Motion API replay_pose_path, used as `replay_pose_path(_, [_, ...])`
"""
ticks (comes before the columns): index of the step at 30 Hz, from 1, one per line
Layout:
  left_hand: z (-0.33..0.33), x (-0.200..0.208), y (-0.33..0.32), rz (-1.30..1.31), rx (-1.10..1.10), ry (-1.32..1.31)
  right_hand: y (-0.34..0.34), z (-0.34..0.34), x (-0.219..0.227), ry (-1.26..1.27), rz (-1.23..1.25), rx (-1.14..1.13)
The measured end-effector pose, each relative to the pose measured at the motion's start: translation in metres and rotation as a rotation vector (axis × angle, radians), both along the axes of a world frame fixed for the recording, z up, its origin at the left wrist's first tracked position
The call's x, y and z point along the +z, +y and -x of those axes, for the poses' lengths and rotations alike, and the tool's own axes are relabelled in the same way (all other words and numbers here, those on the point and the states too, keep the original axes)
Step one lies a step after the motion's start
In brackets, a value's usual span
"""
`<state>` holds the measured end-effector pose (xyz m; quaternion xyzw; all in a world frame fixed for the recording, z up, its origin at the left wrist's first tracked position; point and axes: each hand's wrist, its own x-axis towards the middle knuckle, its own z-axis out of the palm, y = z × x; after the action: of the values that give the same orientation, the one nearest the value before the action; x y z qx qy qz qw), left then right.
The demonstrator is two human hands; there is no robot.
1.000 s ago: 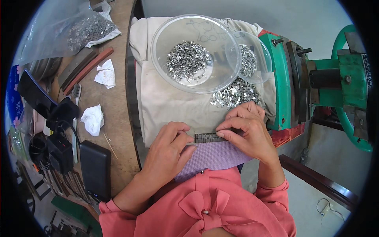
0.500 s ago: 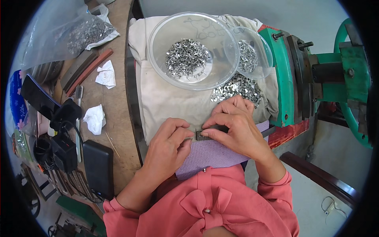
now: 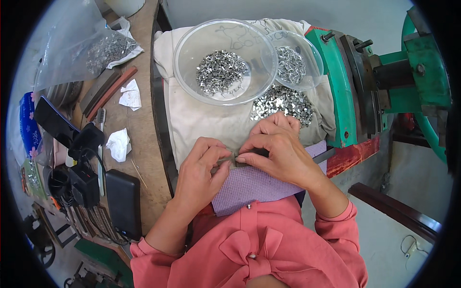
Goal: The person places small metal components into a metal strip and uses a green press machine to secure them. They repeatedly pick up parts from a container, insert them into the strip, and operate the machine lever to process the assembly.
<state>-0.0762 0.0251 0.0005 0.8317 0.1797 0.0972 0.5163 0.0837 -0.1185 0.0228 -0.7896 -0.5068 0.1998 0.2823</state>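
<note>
A: Head view. Where are your hands?

B: Your left hand point(image 3: 199, 165) and right hand point(image 3: 278, 151) meet fingertip to fingertip, both pinched on a small dark metal strip point(image 3: 238, 161) over the lilac cloth point(image 3: 254, 185) at your lap.

A: And around them?

B: Just beyond your right hand lies a loose pile of silver clips point(image 3: 283, 102) on the beige cloth point(image 3: 201, 120). Farther off stand a large clear bowl point(image 3: 192, 62) and a smaller clear bowl point(image 3: 312, 57), each holding clips. The green press point(image 3: 336, 81) stands to your right.
</note>
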Motion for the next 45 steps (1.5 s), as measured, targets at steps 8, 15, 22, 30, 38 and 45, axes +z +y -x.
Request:
replay_pose_path(8, [0.001,-0.002,0.000,0.008,0.009,-0.005,0.001,0.002,-0.004,-0.011,-0.012,-0.009])
replay_pose_path(15, [0.001,0.000,0.000,0.009,-0.003,-0.017,-0.002,0.001,-0.007,0.030,-0.032,-0.028])
replay_pose_path(22, [0.002,0.001,0.001,-0.011,-0.015,-0.008,-0.004,-0.001,-0.004,0.057,-0.019,-0.037])
replay_pose_path(30, [0.002,0.004,-0.002,0.006,0.014,0.037,-0.041,-0.019,0.008,0.039,-0.089,-0.241])
replay_pose_path(38, [0.000,0.002,-0.003,-0.005,0.007,0.025,-0.060,-0.012,0.001,0.030,-0.037,-0.276])
replay_pose_path(45, [0.001,0.002,-0.002,-0.009,0.004,0.033,-0.053,-0.006,-0.002,-0.001,-0.035,-0.251])
